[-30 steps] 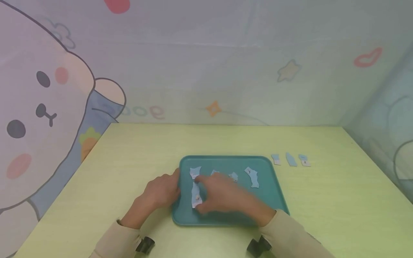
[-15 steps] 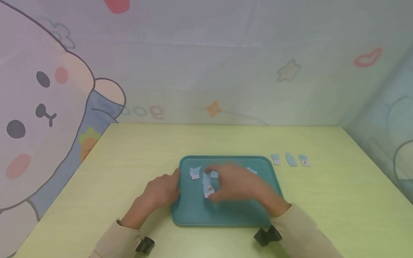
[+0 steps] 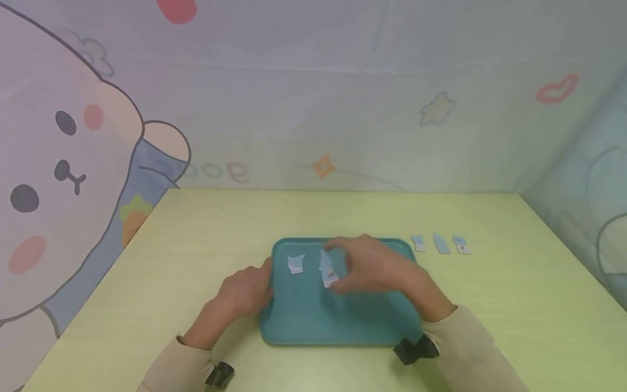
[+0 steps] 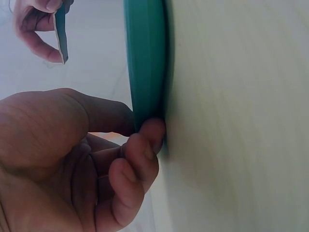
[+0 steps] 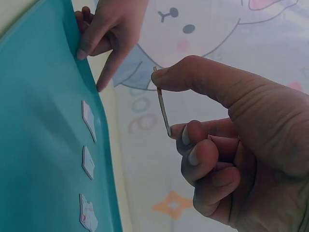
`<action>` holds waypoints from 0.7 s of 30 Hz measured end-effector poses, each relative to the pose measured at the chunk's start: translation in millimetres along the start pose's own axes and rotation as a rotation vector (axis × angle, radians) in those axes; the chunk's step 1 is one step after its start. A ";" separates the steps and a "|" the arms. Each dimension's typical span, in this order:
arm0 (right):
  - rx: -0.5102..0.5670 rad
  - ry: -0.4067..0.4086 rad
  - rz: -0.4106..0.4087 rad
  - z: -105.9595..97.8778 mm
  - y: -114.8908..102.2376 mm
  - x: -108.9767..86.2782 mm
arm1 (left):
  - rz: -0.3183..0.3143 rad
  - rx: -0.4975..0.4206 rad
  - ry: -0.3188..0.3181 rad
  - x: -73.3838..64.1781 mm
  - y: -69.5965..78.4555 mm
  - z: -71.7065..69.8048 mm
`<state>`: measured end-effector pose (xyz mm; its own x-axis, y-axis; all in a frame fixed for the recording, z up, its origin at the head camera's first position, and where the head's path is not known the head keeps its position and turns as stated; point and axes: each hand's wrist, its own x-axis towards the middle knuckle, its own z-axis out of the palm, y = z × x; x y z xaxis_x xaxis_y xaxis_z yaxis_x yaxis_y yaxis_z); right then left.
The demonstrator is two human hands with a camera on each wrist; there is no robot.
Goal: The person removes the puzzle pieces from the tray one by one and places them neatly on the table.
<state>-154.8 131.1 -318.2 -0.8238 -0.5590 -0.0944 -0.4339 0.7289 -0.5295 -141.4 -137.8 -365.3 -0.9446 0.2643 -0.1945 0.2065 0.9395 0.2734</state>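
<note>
We start with the yellow-green table (image 3: 206, 283), then the teal tray (image 3: 313, 321) lying between our two hands. Left hand (image 3: 242, 294) grips the tray's left rim: the left wrist view shows curled fingers (image 4: 140, 159) hooked on the edge (image 4: 145, 72), thumb side against the wall. Right hand (image 3: 372, 267) hovers above the tray's far half, thumb and forefinger pinching a pale blue puzzle piece (image 3: 328, 269) held clear of the tray floor.

Step in hand, as we judge it: carrying a picked piece off the tray. A row of three pieces (image 3: 441, 243) sits on the table to the right of the right hand, beyond the tray's far right corner (likely the drop spot). The next move would call for a rightward carry over the rim, then a flat set-down beside that row.

View differences: the head view shows one loose piece (image 3: 296, 264) just left of the right hand, near the left hand's fingertips. The right wrist view shows the held piece edge-on (image 5: 163, 104) and three pieces on the tray floor (image 5: 89, 121), some hidden under the hand in the head view.
</note>
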 end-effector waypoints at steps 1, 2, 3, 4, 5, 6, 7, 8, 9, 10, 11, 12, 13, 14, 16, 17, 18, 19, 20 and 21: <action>0.000 0.002 -0.001 -0.5 1.2 -0.3 | 0.000 0.000 0.000 0.1 0.0 0.1; 0.001 0.003 0.000 -1.4 1.9 -0.8 | 0.001 0.000 0.000 0.2 0.0 0.2; 0.000 0.005 -0.002 -2.3 3.0 -1.3 | 0.002 -0.001 0.000 0.2 0.1 0.2; -0.002 0.008 0.000 -3.1 4.3 -1.7 | 0.003 -0.002 0.000 0.2 0.2 0.1; -0.003 0.008 0.001 -4.0 5.5 -2.3 | 0.003 -0.003 0.000 0.3 0.1 0.3; -0.001 0.009 0.005 -4.9 6.9 -2.8 | 0.005 -0.004 0.001 0.2 0.2 0.2; -0.005 0.010 0.010 -6.1 8.2 -3.5 | 0.007 -0.004 0.001 0.1 0.2 0.2; -0.009 0.013 0.015 -7.2 9.7 -4.0 | 0.008 -0.005 0.002 -0.1 0.4 0.0; -0.015 0.019 0.018 -8.5 11.4 -4.7 | 0.008 -0.006 0.002 -0.3 0.5 -0.1; -0.019 0.023 0.024 -9.9 13.0 -5.5 | 0.008 -0.006 0.002 -0.5 0.7 -0.3; -0.020 0.027 0.026 -11.5 14.6 -6.6 | 0.008 -0.005 0.002 -0.7 0.8 -0.5; -0.024 0.032 0.027 -13.0 16.2 -7.7 | 0.007 -0.004 0.003 -0.8 0.8 -0.6; -0.026 0.037 0.029 -14.6 18.1 -9.0 | 0.006 -0.004 0.003 -0.8 0.7 -0.6; -0.025 0.041 0.030 -16.0 20.1 -10.2 | 0.005 -0.003 0.004 -0.7 0.5 -0.5; -0.018 0.045 0.030 -18.7 24.5 -12.8 | 0.005 -0.002 0.003 -0.4 0.2 0.0; -0.016 0.047 0.029 -19.8 26.9 -14.0 | 0.005 -0.001 0.004 -0.3 0.1 0.2; -0.018 0.049 0.030 -20.6 29.3 -14.9 | 0.005 -0.001 0.004 0.0 -0.1 0.6; -0.015 0.049 0.030 -21.6 31.6 -15.8 | 0.006 0.001 0.005 0.1 -0.3 0.9; -0.014 0.050 0.029 -22.3 33.9 -16.5 | 0.006 0.001 0.005 0.3 -0.4 1.1; -0.016 0.052 0.029 -23.1 36.1 -17.1 | 0.005 0.001 0.004 0.3 -0.3 1.1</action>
<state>-164.8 176.2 -316.3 -0.8539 -0.5163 -0.0654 -0.4147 0.7510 -0.5138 -141.4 -137.8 -366.4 -0.9446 0.2683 -0.1889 0.2119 0.9384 0.2730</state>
